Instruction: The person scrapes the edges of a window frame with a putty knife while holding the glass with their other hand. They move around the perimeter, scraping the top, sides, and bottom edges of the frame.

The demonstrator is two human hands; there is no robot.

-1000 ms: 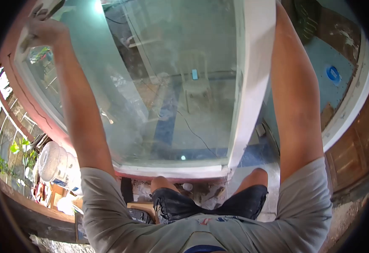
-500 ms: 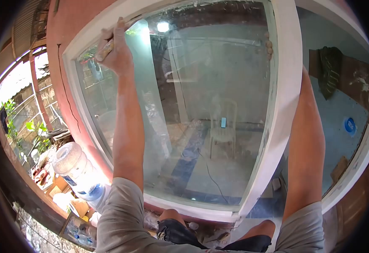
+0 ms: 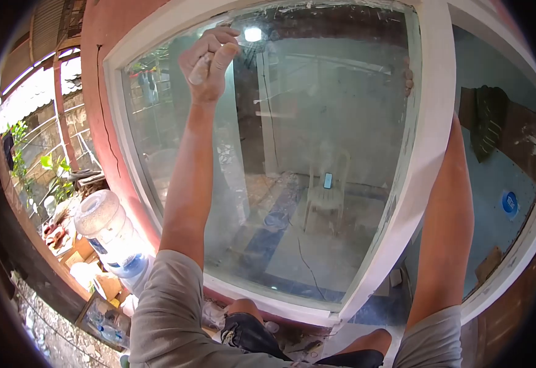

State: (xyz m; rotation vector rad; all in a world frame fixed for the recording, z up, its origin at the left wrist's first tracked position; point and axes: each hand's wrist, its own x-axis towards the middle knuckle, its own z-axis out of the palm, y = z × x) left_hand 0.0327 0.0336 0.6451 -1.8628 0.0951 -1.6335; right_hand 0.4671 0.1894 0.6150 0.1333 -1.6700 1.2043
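My left hand [image 3: 209, 64] is raised at the upper left of the window, closed around a short tool with a pale, rounded handle [image 3: 200, 70]. The tool's working end is hidden by my fingers, near the top edge of the glass pane [image 3: 335, 110]. My right arm reaches through the opening on the right and passes behind the white window frame [image 3: 430, 92]. Only the fingertips of my right hand [image 3: 409, 78] show, through the glass, curled around the frame's inner side. Dusty smears mark the pane, and rough filler lines its edges.
A large water bottle [image 3: 111, 230] stands at lower left among boxes and clutter. Behind the glass are a plastic chair [image 3: 326, 199] with a phone [image 3: 328, 180] on it and a hanging cable. A dark striped cloth [image 3: 490, 119] hangs inside the right opening.
My left hand has moved right along the top of the window with the tool and turned. The right fingertips stay at the frame. The view has shifted slightly.
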